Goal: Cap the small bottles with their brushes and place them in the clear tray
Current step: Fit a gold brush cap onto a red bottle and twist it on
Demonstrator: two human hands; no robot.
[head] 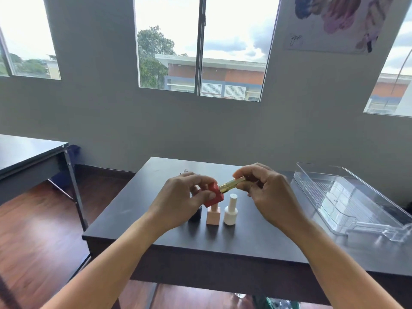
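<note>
A small red bottle is held up above the dark surface by the left hand. It is pinched between the thumb and the bent fingers, and it is tipped to one side. A gold cap is gripped by the bent fingers of the right hand. The cap is seen at 2 o'clock from the red bottle, and its end meets the bottle's top (whether a brush is inside cannot be told).

Three more small bottles are stood upright in a row on the surface, at 6 o'clock from the red one. A pink bottle is found in the middle, and its top is hidden by the red bottle. A white bottle with a tall white cap is set just beside it at 3 o'clock. A dark bottle is set at 9 o'clock from the pink one and is half hidden behind the left hand.

The clear tray is laid on the surface at 3 o'clock from the hands, well apart from the bottles.

A second dark table is seen at 9 o'clock. Windows are seen at 12 o'clock, and a painted picture is stuck on the grey wall at 1 o'clock.
</note>
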